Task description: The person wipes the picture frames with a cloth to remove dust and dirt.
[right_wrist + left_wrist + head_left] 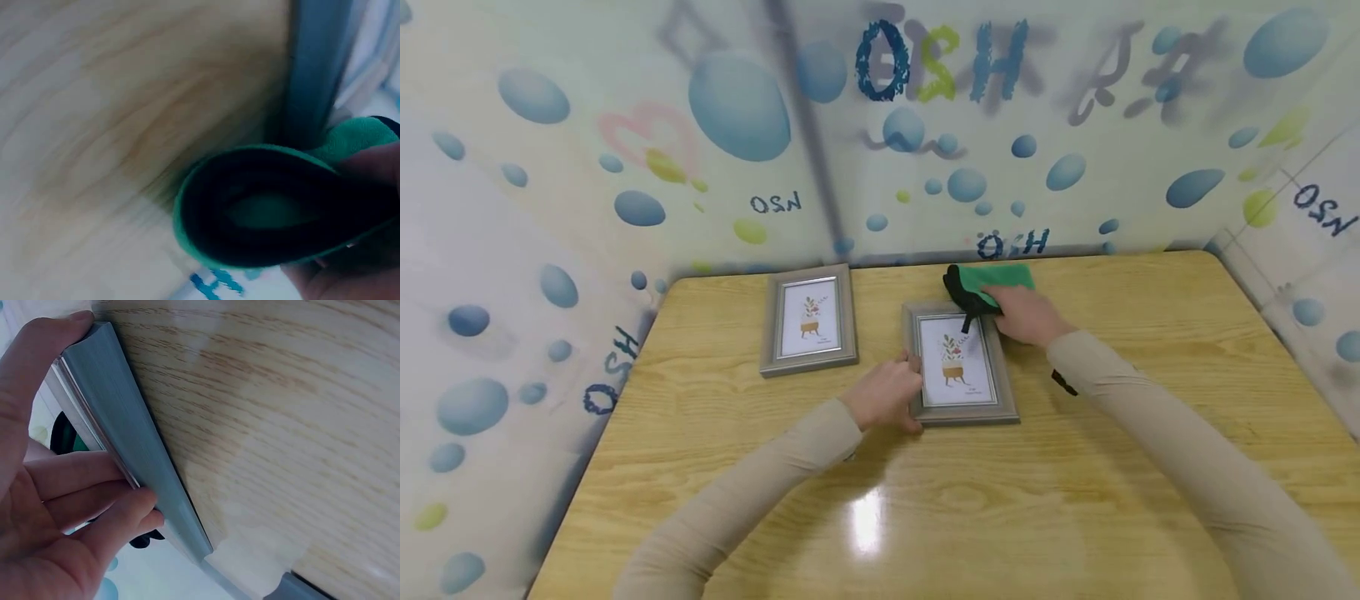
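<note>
A grey picture frame [957,367] with a potted-plant print lies face up on the wooden table. My left hand [887,393] grips its left side, thumb at the near left corner and fingers over the border. The left wrist view shows curled fingertips on the edge of the same frame [134,425]. At the far right corner, my right hand [1026,315] holds a folded green cloth [1000,277] with black trim, overlapping the frame's top border. Up close in the right wrist view, the cloth [350,136] bends into a loop beside the frame's side.
A second, matching picture frame [808,321] lies to the left on the wooden table [760,492]. Behind the table's far edge stands a wall [880,175] printed with blue drops and letters. A small black item [1063,382] shows beneath the right cuff.
</note>
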Available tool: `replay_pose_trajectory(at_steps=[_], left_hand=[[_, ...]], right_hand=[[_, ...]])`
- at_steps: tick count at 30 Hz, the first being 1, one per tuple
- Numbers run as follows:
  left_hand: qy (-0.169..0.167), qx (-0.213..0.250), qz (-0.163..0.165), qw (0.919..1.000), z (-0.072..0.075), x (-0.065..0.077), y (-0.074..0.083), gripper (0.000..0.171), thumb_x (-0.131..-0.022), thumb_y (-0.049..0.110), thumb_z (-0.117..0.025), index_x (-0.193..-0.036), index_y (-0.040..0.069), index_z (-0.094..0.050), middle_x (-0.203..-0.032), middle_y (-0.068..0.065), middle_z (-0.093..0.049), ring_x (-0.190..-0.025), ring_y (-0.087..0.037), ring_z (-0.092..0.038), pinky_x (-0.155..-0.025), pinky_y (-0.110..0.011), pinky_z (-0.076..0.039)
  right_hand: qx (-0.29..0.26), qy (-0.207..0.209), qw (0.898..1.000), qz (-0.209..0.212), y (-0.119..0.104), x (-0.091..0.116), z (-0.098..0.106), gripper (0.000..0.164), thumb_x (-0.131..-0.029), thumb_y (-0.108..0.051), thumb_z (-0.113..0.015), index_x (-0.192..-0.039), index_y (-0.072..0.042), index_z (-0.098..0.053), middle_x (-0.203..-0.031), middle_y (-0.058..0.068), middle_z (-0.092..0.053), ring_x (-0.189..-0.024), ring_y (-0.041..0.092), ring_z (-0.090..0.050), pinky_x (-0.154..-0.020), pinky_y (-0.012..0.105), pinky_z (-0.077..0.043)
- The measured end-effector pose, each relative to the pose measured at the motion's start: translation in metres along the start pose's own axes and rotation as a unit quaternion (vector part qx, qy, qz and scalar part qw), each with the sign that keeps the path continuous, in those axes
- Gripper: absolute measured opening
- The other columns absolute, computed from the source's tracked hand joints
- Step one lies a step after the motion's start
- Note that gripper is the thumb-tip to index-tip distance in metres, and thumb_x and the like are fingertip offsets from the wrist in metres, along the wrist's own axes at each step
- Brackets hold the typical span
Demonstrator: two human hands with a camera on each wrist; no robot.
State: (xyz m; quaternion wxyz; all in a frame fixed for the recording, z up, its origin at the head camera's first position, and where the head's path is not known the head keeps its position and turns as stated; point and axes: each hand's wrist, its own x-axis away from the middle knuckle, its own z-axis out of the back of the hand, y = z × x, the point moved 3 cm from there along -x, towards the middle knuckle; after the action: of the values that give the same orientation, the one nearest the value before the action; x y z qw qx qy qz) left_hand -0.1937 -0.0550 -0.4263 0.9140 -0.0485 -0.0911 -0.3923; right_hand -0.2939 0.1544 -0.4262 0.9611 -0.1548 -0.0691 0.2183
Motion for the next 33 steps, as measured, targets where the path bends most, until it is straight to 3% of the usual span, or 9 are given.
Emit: replay_pose_trajectory(at_steps=[4,6,10,13,19,22,26,33], left_hand=[[-0.007,-0.002,0.001,1.0,0.0,0.0,0.0,0.047,-0.066,0.047,-0.085,-0.084,0.007,-0.071,-0.121,-0.021,-0.06,-0.117,-0.04,-0.055,-0.097,-0.037,-0.045],[-0.012,-0.001,0.002,0.9999,-0.002,-0.001,0.001,0.047,-0.067,0.048,-0.085,-0.086,0.007,-0.071,-0.124,-0.022,-0.058,-0.119,-0.041,-0.053,-0.097,-0.038,-0.045],[-0.01,-0.004,0.003,0.9999,-0.003,-0.002,0.001,0.047,-0.067,0.049,-0.084,-0.084,0.007,-0.07,-0.127,-0.023,-0.056,-0.121,-0.041,-0.051,-0.096,-0.037,-0.046],[-0.002,-0.011,0.001,0.9999,-0.003,-0.002,0.0,0.047,-0.066,0.049,-0.084,-0.082,0.007,-0.07,-0.126,-0.023,-0.057,-0.119,-0.04,-0.054,-0.097,-0.037,-0.045],[0.001,-0.009,0.0,1.0,-0.002,0.0,-0.002,0.046,-0.067,0.049,-0.084,-0.08,0.007,-0.069,-0.125,-0.023,-0.058,-0.118,-0.042,-0.053,-0.096,-0.038,-0.046],[-0.003,-0.012,0.002,0.9999,0.0,0.002,-0.003,0.046,-0.067,0.049,-0.084,-0.081,0.007,-0.069,-0.126,-0.023,-0.057,-0.12,-0.044,-0.051,-0.094,-0.039,-0.048],[-0.001,-0.024,-0.001,0.9997,0.002,0.004,-0.003,0.046,-0.067,0.05,-0.084,-0.08,0.008,-0.07,-0.125,-0.021,-0.058,-0.119,-0.041,-0.052,-0.091,-0.037,-0.05],[-0.001,-0.036,-0.01,0.9993,0.001,0.002,-0.001,0.047,-0.067,0.052,-0.083,-0.08,0.01,-0.07,-0.118,-0.016,-0.061,-0.111,-0.031,-0.057,-0.083,-0.031,-0.054]], right_hand=[[-0.08,-0.002,0.996,-0.047,0.002,-0.009,0.007,0.037,-0.091,-0.005,-0.05,-0.125,0.012,-0.053,-0.113,0.029,-0.06,-0.086,0.034,-0.059,-0.082,0.048,-0.048],[-0.103,-0.012,0.992,-0.069,0.002,-0.009,0.01,0.029,-0.093,-0.009,-0.048,-0.111,0.012,-0.055,-0.098,0.026,-0.061,-0.074,0.03,-0.056,-0.07,0.042,-0.048],[-0.127,-0.022,0.986,-0.102,-0.002,-0.002,0.013,0.021,-0.095,-0.014,-0.044,-0.084,0.003,-0.051,-0.072,0.012,-0.051,-0.054,0.019,-0.047,-0.048,0.029,-0.039],[-0.131,-0.015,0.986,-0.104,-0.009,0.013,0.012,0.023,-0.094,-0.014,-0.045,-0.073,-0.004,-0.045,-0.062,0.006,-0.046,-0.048,0.015,-0.041,-0.043,0.024,-0.034],[-0.126,-0.022,0.988,-0.091,-0.025,0.05,0.004,0.03,-0.091,-0.014,-0.05,-0.063,-0.009,-0.042,-0.054,0.001,-0.042,-0.042,0.012,-0.04,-0.038,0.022,-0.032],[-0.128,-0.017,0.988,-0.088,-0.03,0.059,0.003,0.034,-0.09,-0.014,-0.051,-0.059,-0.011,-0.039,-0.051,-0.001,-0.038,-0.04,0.011,-0.039,-0.037,0.021,-0.031],[-0.122,-0.008,0.988,-0.091,-0.027,0.049,0.003,0.039,-0.09,-0.016,-0.051,-0.054,-0.013,-0.036,-0.049,-0.003,-0.034,-0.04,0.01,-0.035,-0.038,0.021,-0.029],[-0.109,-0.025,0.987,-0.114,-0.005,0.007,0.01,0.035,-0.093,-0.024,-0.046,-0.062,-0.009,-0.042,-0.058,0.002,-0.039,-0.047,0.014,-0.038,-0.043,0.023,-0.031]])
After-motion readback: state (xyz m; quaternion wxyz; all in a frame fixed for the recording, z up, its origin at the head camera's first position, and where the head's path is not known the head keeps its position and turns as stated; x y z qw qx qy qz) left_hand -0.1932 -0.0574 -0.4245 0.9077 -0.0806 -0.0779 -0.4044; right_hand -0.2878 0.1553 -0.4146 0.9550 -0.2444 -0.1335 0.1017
